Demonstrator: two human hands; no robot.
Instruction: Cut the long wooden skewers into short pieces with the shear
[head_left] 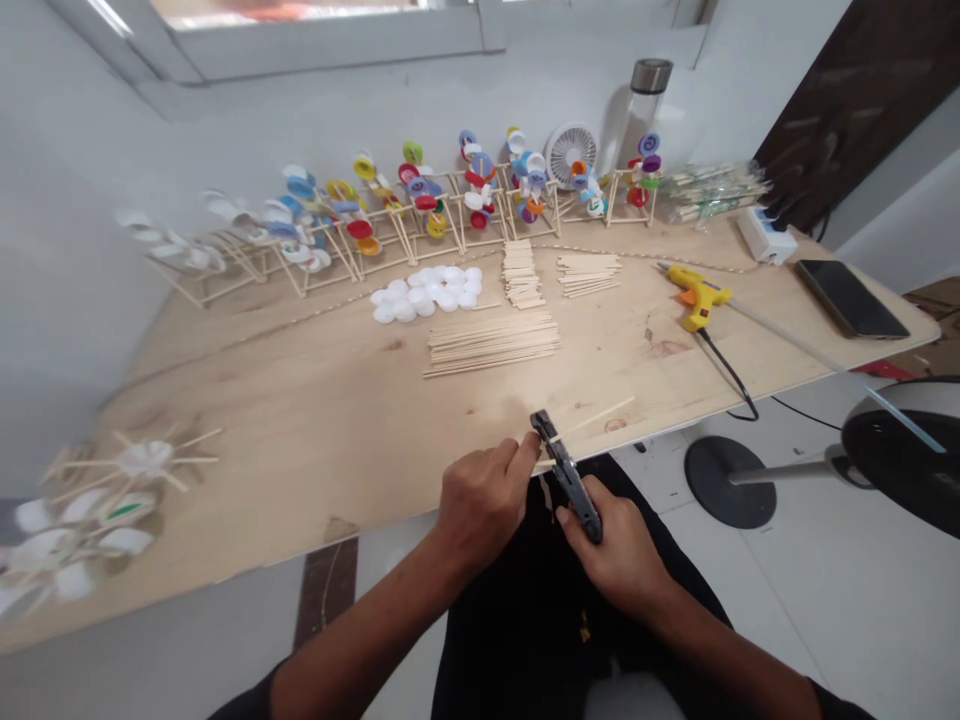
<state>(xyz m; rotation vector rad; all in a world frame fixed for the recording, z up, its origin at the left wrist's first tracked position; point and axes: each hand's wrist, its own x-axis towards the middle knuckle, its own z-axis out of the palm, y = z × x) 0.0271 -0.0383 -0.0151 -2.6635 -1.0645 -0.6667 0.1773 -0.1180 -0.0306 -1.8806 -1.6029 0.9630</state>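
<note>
My right hand is closed round the handles of small dark cutting pliers, whose jaws sit on a thin wooden stick at the table's near edge. My left hand is closed in a pinch on the stick's near end, right beside the jaws. The stick runs up and to the right over the wooden tabletop.
Piles of long sticks, shorter stick stacks and white caps lie mid-table. A row of stick-and-cap models lines the back. A yellow glue gun, phone, small fan and bottle sit right. More models stand near left.
</note>
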